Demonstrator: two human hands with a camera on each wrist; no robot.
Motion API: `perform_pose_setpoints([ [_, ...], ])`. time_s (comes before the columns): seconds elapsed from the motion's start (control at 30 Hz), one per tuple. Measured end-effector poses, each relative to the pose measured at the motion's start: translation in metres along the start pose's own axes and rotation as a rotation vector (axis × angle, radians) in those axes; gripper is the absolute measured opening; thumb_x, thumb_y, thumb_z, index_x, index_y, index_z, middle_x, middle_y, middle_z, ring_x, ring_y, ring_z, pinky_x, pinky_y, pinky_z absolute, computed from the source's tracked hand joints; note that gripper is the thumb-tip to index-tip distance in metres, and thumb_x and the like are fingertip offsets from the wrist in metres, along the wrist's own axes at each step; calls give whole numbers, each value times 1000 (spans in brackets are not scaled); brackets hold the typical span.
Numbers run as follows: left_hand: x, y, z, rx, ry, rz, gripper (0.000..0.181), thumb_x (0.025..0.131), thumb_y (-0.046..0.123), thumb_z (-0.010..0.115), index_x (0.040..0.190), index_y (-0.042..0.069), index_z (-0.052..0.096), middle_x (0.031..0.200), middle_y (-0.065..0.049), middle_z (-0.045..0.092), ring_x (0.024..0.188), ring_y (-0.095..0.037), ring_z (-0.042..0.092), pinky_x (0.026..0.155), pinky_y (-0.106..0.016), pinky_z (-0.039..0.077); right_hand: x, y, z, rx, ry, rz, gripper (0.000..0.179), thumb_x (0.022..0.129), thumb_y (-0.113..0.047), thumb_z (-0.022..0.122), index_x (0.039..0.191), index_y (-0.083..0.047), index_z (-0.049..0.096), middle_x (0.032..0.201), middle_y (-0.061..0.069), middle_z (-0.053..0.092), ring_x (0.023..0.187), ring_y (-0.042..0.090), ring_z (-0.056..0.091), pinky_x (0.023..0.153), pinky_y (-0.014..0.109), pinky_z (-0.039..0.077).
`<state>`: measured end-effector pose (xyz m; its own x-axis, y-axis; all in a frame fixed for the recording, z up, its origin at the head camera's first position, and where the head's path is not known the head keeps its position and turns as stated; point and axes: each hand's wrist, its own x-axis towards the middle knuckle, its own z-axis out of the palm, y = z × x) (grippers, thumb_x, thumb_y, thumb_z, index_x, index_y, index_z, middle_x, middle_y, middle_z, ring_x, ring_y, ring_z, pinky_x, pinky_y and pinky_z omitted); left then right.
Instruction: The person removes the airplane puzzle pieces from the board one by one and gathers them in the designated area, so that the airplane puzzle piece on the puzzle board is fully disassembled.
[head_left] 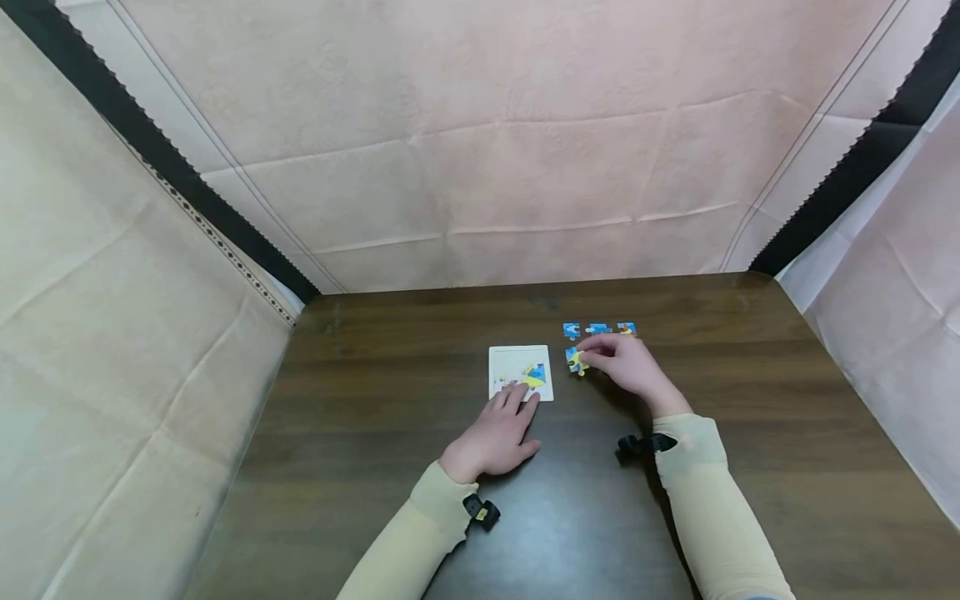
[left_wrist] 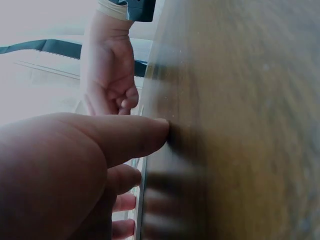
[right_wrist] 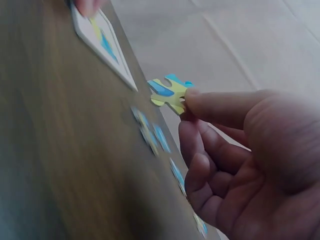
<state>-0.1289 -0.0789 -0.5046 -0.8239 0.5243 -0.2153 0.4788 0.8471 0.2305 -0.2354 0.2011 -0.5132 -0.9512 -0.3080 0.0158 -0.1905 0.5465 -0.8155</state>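
Note:
My right hand (head_left: 621, 364) pinches a yellow and blue jigsaw puzzle piece (right_wrist: 164, 95) between thumb and fingertips, lifted over the table in the right wrist view. Left of it lies a white puzzle tray (head_left: 501, 354), where a few joined pieces (head_left: 535, 375) make a yellow and blue patch near the lower right. My left hand (head_left: 495, 432) rests with extended fingers on the tray's near edge. Its thumb (left_wrist: 145, 132) reaches out to the side, low over the wood in the left wrist view.
Loose puzzle pieces, among them a blue one (head_left: 572, 330), a second blue one (head_left: 598, 328) and a multicoloured one (head_left: 627, 327), lie beyond my right hand. The brown wooden table (head_left: 390, 350) ends at pale fabric walls (head_left: 480, 183) behind and at both sides.

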Motion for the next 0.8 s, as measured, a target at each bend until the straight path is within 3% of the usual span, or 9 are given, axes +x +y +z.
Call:
perform_pose_setpoints([
  [0.33, 2, -1, 5, 1, -3, -11, 81, 107, 52, 60, 170, 10, 30, 179, -11, 13, 163, -34, 14, 130, -50, 20, -5, 18, -27, -16, 56, 100, 30, 106, -28, 71, 125, -6, 79, 122, 16, 74, 104, 30, 65, 87, 40, 52],
  [0.53, 1, -1, 3, 30, 12, -1, 80, 108, 52, 59, 169, 8, 32, 177, -10, 19, 162, -34, 16, 130, -50, 20, -7, 21, -26, -41, 65, 139, 29, 107, -27, 70, 124, -5, 78, 120, 17, 75, 104, 32, 65, 89, 44, 51],
  [0.8, 2, 2, 1, 49, -12, -13, 80, 108, 56, 57, 169, 10, 33, 177, -9, 21, 162, -33, 17, 130, -50, 20, -6, 24, -20, -117, 92, 142, 26, 106, -24, 70, 122, -5, 78, 118, 17, 76, 105, 34, 68, 94, 51, 54],
])
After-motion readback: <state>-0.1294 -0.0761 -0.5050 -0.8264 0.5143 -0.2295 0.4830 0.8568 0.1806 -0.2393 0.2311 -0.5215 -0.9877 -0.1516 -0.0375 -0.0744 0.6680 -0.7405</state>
